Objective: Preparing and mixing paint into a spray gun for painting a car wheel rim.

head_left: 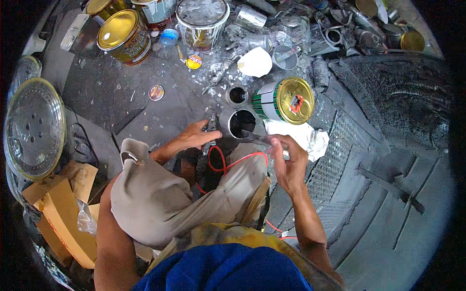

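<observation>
My left hand point(195, 137) grips a dark, paint-crusted tool that looks like a spray gun point(211, 127); its lower part is partly hidden by my hand and leg. My right hand point(290, 157) is closed on a flat, dark stirring stick point(256, 137). Its far end dips into an open can of black paint point(242, 123), just right of my left hand. Behind that stands a smaller cup of black liquid point(237, 95). A gold-lidded paint tin point(297, 99), green and white on the side, leans beside the can. White cloth point(306, 140) lies under my right hand's far side.
A red hose point(224, 165) loops over my lap. Paint buckets point(201, 24), gold-lidded tins point(118, 31) and scrap cans crowd the far side. Cardboard boxes point(63, 211) and a round clear cover point(35, 128) stand left. At right are dark panels and a metal bar point(391, 189).
</observation>
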Action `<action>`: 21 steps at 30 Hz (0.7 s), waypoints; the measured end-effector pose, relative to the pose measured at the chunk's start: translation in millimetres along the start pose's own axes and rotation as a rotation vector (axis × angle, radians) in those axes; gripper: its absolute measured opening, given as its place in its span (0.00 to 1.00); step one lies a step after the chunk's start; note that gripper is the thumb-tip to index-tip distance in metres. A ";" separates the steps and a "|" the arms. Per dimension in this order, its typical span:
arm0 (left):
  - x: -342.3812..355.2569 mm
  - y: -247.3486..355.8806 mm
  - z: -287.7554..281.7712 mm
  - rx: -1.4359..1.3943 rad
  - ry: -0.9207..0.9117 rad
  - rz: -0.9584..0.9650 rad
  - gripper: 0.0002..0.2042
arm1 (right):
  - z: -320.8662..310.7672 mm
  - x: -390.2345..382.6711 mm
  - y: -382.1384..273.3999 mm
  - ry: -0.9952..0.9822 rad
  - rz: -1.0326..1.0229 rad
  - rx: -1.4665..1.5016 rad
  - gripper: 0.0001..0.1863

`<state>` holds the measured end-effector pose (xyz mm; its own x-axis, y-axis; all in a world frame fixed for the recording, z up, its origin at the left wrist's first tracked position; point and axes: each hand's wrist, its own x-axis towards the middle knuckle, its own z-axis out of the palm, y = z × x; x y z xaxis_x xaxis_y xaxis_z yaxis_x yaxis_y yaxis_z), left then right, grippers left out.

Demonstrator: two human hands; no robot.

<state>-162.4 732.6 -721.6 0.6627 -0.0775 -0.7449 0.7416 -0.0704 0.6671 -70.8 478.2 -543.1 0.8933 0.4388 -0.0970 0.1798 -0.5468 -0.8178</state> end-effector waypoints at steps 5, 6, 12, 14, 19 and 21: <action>-4.8 0.7 -1.5 -0.019 -0.001 0.028 0.37 | -1.9 13.9 -15.8 -0.032 -0.287 -0.245 0.08; -4.7 1.9 -1.0 -0.020 -0.002 0.030 0.37 | -0.7 14.7 -15.6 -0.032 -0.288 -0.247 0.08; -1.1 2.2 -0.2 0.002 -0.034 0.021 0.39 | 11.8 20.1 -7.5 -0.140 -0.218 -0.134 0.09; -4.3 1.2 -2.5 -0.008 -0.033 0.020 0.40 | 12.8 21.0 -13.5 -0.166 -0.269 -0.132 0.09; -0.6 3.2 -0.6 -0.019 -0.067 -0.012 0.38 | 15.9 24.9 -8.0 -0.121 -0.406 -0.176 0.11; -4.4 5.6 0.6 -0.027 -0.061 -0.010 0.37 | 17.3 24.7 -11.6 -0.226 -0.438 -0.130 0.11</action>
<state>-161.2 731.9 -714.6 0.6479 -0.1377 -0.7492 0.7515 -0.0450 0.6582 -57.9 507.7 -545.8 0.6142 0.7818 0.1071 0.5800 -0.3552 -0.7331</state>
